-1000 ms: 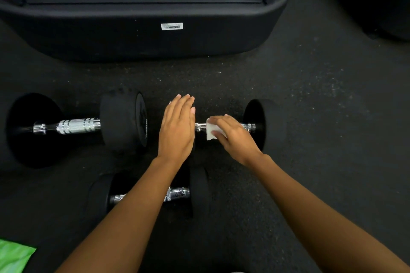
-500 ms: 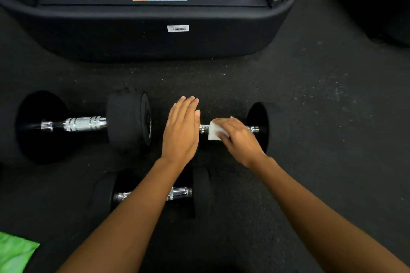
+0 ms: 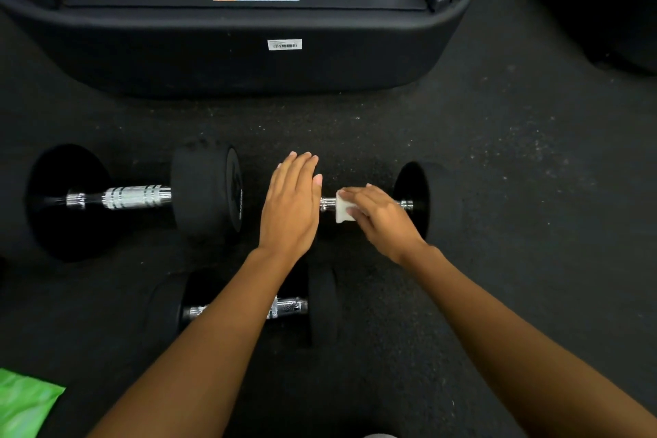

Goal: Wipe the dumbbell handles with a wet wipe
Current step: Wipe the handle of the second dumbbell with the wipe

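While the left grip [image 3: 289, 206] rests flat and released on the dumbbell [image 3: 430, 203], the right grip [image 3: 382, 220] pinches the wipe [image 3: 343, 212] against its handle [image 3: 327, 204], which runs left-to-right.

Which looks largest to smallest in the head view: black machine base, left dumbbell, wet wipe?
Largest: black machine base.
Next: left dumbbell.
Smallest: wet wipe, partly covered by the right hand.

Single wide camera on my head
It looks forward and down, close over the floor [image 3: 515, 188]
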Demonstrator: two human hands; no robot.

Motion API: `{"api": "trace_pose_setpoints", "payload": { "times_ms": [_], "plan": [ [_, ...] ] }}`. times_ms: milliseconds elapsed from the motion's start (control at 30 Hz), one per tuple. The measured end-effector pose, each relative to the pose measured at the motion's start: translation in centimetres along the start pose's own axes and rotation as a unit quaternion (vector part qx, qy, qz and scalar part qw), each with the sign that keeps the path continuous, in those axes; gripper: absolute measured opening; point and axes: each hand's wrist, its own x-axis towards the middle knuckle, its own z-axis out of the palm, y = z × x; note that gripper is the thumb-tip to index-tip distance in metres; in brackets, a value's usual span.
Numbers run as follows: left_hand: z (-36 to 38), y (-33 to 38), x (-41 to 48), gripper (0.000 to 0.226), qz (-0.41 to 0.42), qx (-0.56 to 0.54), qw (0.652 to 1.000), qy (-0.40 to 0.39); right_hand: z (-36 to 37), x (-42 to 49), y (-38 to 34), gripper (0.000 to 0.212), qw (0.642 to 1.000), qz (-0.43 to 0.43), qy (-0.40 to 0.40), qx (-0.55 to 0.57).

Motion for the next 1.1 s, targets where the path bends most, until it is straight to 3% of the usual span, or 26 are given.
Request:
{"api": "trace_pose_setpoints", "payload": {
  "times_ms": [167, 367, 567, 833, 967, 1100],
  "plan": [
    [0.1, -0.1, 0.1, 0.046, -0.001, 0.002, 1.000, -0.005, -0.1, 2.9, -1.4, 0.027, 0.989, 0.139, -0.054, -0.014],
    [0.2, -0.2, 0.2, 0.044, -0.001, 0.009, 1.000, -0.001, -0.1, 1.2, -1.1, 0.031, 0.998, 0.028, -0.045, 0.016],
    [0.2, -0.2, 0.3, 0.050, 0.001, 0.005, 1.000, 0.003, 0.2, 1.9, -1.2, 0.027, 0.992, 0.123, -0.035, -0.016],
    [0.0, -0.1, 0.3, 0.044, 0.000, 0.001, 1.000, -0.008, 0.9, 1.4, -1.0, 0.031, 0.998, 0.026, -0.037, 0.038],
    [0.2, -0.2, 0.3, 0.042, -0.001, 0.006, 1.000, -0.002, 0.5, 0.4, -0.3, 0.034, 0.995, 0.069, -0.021, 0.074],
    [0.3, -0.1, 0.4, 0.043, -0.002, 0.001, 1.000, 0.001, 1.2, 2.0, -1.9, 0.029, 0.998, 0.032, -0.010, 0.046]
  ]
}}
